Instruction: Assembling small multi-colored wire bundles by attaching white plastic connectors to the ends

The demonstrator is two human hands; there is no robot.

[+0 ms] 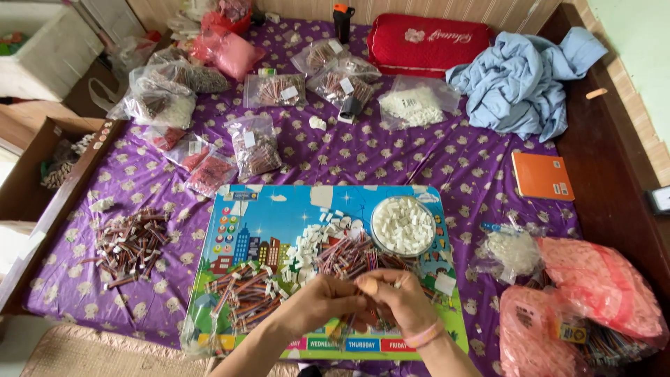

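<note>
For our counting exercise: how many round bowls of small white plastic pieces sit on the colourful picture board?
1: the round bowl of white plastic pieces sits at the colourful picture board's upper right corner, beyond both hands; none seems hidden.

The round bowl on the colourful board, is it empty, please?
No, the round bowl is filled with small white pieces.

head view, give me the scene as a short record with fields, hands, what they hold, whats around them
left hand: fingers pinched, meeting the right hand
right hand: pinching a small white connector, pink band on the wrist
work surface: colourful picture board on a purple patterned cloth
on board: loose wire pieces, white connectors, round bowl of white connectors
left of board: pile of wires
far side: clear bags of parts, red cushion, blue garment
right: orange notebook, pink bags
</note>
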